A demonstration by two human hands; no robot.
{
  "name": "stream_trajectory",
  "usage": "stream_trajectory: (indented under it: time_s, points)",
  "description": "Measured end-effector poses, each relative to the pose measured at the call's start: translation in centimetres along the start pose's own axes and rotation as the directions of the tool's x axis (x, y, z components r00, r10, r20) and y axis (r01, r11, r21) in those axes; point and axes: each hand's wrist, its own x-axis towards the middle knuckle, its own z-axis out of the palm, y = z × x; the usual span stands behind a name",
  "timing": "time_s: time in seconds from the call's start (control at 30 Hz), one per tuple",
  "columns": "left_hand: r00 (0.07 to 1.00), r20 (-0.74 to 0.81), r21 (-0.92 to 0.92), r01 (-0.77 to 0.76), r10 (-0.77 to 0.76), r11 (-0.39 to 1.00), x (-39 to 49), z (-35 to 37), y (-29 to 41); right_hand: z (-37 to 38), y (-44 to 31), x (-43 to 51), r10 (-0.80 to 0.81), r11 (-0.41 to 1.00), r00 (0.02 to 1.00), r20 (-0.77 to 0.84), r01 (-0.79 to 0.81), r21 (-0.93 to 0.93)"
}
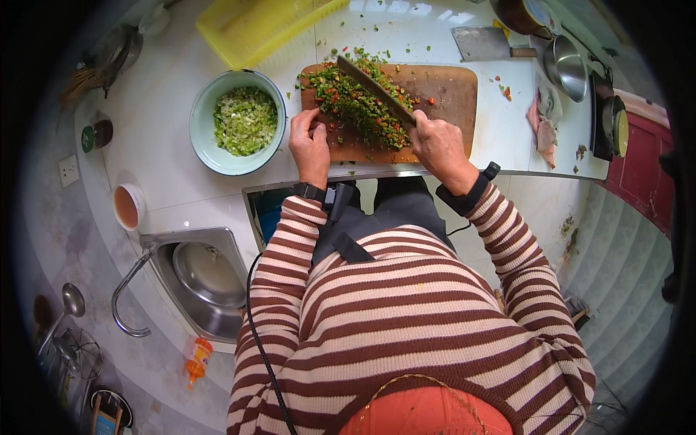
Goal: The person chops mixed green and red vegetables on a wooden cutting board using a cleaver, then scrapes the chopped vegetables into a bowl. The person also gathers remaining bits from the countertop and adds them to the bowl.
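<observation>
My right hand [439,142] is closed around the handle of a kitchen knife [375,89], whose blade lies slantwise over a heap of chopped green and red peppers [353,103]. The heap covers the left and middle of a brown wooden cutting board [448,95]. At the board's lower left edge rests my left hand [311,142], fingers curled, beside the peppers; whether something small is between its fingertips cannot be told. Left of it stands an enamel bowl [201,138] with chopped pale green vegetable [244,120] inside.
A yellow plastic tray [223,32] lies behind the bowl. A cleaver [481,43], a steel bowl [565,68] and cloths [546,119] are at the right. Pepper bits are scattered behind the board. A steel sink [228,293] and a cup [128,206] are at the left.
</observation>
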Motion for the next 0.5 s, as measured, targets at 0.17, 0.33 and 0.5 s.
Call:
stream_trajectory:
  time_s: [0.17, 0.33, 0.5]
  points:
    - [1.000, 0.011, -0.045, 0.021, -0.020, 0.999, 0.2, 0.1, -0.2, 0.7, 0.4, 0.2, -0.073, 0.997, 0.997, -0.034, 0.073, -0.015]
    - [0.999, 0.014, 0.030, -0.039, 0.039, 0.999, 0.2, 0.0, 0.0, 0.8, -0.1, -0.4, -0.038, 0.999, 0.998, -0.040, 0.039, 0.018]
    - [0.999, 0.018, -0.023, 0.051, -0.051, 0.998, 0.7, 0.1, 1.6, 0.7, -0.6, -0.1, -0.092, 0.996, 0.995, -0.048, 0.093, 0.003]
